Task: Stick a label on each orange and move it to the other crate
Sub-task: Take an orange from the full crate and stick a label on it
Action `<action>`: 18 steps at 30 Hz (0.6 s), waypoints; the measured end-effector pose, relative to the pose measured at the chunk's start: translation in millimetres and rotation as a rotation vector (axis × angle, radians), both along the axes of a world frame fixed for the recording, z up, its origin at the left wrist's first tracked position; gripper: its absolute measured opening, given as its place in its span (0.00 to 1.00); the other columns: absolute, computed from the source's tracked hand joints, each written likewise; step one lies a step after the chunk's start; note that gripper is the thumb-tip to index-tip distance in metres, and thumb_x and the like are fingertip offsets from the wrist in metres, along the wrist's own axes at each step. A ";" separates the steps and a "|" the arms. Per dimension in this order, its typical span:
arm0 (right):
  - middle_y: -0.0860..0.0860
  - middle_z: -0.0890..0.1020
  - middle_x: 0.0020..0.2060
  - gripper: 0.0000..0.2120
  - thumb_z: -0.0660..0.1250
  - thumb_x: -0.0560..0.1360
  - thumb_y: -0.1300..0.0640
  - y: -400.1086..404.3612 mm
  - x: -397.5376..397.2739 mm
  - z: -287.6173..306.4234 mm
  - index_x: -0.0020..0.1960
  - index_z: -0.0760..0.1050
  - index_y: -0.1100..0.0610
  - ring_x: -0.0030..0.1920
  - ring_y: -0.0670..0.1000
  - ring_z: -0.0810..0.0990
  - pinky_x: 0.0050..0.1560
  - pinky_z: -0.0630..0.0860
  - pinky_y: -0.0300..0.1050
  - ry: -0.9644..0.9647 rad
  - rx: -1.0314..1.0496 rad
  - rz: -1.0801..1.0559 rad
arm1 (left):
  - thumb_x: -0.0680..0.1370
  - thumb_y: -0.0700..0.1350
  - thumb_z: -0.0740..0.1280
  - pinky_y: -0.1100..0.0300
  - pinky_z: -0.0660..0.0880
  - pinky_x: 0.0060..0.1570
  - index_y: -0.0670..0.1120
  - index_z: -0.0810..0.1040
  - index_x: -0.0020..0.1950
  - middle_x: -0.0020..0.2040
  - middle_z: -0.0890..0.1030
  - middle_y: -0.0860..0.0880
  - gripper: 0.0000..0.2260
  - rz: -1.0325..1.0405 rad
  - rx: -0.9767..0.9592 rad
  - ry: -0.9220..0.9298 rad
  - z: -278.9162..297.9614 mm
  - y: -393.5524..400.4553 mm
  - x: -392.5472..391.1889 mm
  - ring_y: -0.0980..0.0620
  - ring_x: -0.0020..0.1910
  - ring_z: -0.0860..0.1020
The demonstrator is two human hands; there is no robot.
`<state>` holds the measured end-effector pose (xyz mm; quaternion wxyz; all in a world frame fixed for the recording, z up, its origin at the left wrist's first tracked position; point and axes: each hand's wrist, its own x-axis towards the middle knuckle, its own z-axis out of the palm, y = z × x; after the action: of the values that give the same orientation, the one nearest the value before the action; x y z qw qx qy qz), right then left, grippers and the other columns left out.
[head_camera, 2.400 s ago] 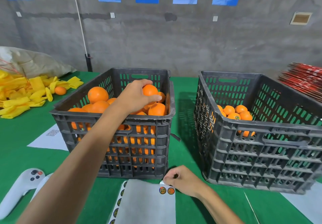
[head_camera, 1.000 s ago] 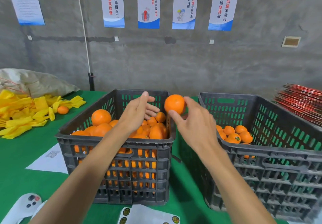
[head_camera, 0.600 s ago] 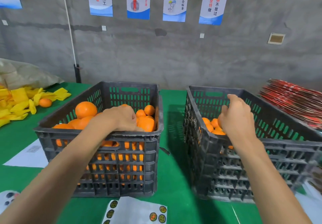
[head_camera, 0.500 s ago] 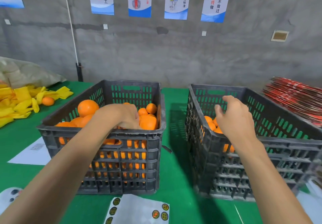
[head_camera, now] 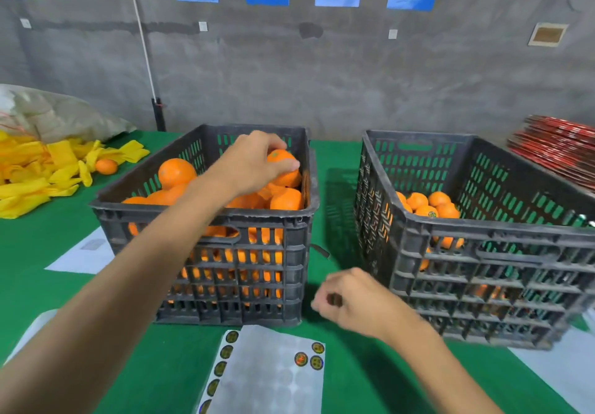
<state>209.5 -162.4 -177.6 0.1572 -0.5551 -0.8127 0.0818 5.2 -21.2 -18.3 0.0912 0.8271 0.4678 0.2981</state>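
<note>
Two dark slatted crates stand on the green table. The left crate (head_camera: 206, 217) is heaped with oranges. My left hand (head_camera: 251, 164) reaches into it and grips one orange (head_camera: 283, 159) near the far right corner. The right crate (head_camera: 483, 226) holds several oranges (head_camera: 428, 202), at least one with a round label. My right hand (head_camera: 351, 301) hovers low between the crates, just above the sticker sheet (head_camera: 273, 371), fingers loosely curled with nothing visible in them; it is blurred. The sheet carries round labels along its left edge and three near its top right corner.
Yellow foam nets (head_camera: 38, 172) and a loose orange (head_camera: 106, 166) lie at the far left, with a pale sack (head_camera: 54, 114) behind. White paper sheets (head_camera: 85, 252) lie left of the left crate. Red-striped flat stock (head_camera: 560, 143) is stacked at the far right.
My right hand left the right crate without the orange and dropped down toward the sticker sheet. My left hand dug among the oranges and now grips one at the far right corner.
</note>
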 end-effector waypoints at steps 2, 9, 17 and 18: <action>0.39 0.80 0.40 0.04 0.69 0.76 0.52 1.3 9.1 -31.5 0.46 0.83 0.49 0.40 0.40 0.79 0.47 0.74 0.39 0.014 -0.175 -0.040 | 0.78 0.60 0.72 0.52 0.76 0.60 0.49 0.80 0.69 0.63 0.83 0.46 0.24 -0.001 0.049 -0.095 -9.5 -7.6 13.8 0.44 0.60 0.80; 0.38 0.75 0.47 0.25 0.72 0.65 0.26 -8.8 20.8 -84.5 0.60 0.79 0.31 0.38 0.40 0.72 0.37 0.65 0.38 0.260 -0.409 -0.081 | 0.80 0.58 0.69 0.44 0.75 0.66 0.48 0.77 0.73 0.68 0.80 0.46 0.24 0.035 0.002 -0.230 -25.5 -13.3 29.2 0.44 0.65 0.78; 0.36 0.71 0.51 0.24 0.66 0.71 0.28 -18.5 17.1 -105.1 0.66 0.75 0.30 0.43 0.40 0.66 0.51 0.68 0.36 0.171 -0.212 -0.071 | 0.81 0.59 0.68 0.43 0.77 0.62 0.48 0.77 0.72 0.64 0.82 0.46 0.24 0.030 0.009 -0.263 -27.6 -21.0 23.1 0.44 0.60 0.79; 0.35 0.71 0.52 0.24 0.65 0.72 0.27 -19.5 16.9 -106.8 0.66 0.75 0.31 0.43 0.39 0.66 0.51 0.68 0.36 0.173 -0.199 -0.074 | 0.81 0.59 0.68 0.43 0.77 0.62 0.48 0.77 0.73 0.64 0.82 0.46 0.24 0.032 0.015 -0.260 -27.8 -21.7 23.2 0.44 0.60 0.79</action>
<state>226.4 -182.0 -284.4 0.1736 -0.5884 -0.7630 0.2036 28.5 -42.9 -46.1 0.1402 0.7744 0.4631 0.4076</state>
